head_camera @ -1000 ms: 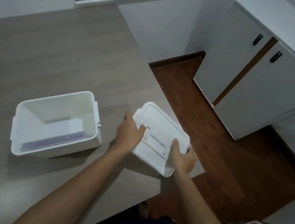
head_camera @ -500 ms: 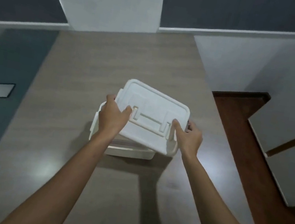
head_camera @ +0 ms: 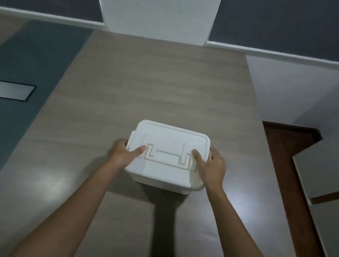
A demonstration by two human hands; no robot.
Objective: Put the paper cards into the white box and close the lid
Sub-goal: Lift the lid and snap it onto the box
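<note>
The white lid [head_camera: 169, 148] with its flat handle lies level on top of the white box [head_camera: 165, 186], which stands in the middle of the wooden table [head_camera: 161, 81]. My left hand [head_camera: 123, 153] grips the lid's left edge, thumb on top. My right hand [head_camera: 210, 168] grips the right edge the same way. The lid covers the box, so the paper cards inside are hidden.
A dark grey strip [head_camera: 12, 89] with a rectangular metal plate [head_camera: 2, 88] runs along the table's left side. The table's right edge drops to a brown wooden floor [head_camera: 290, 154], with a white cabinet [head_camera: 332, 202] beyond it.
Both hands lifted the lid from the table's right side, carried it left over the open box and lowered it flat onto the box. The camera view turned left to follow.
</note>
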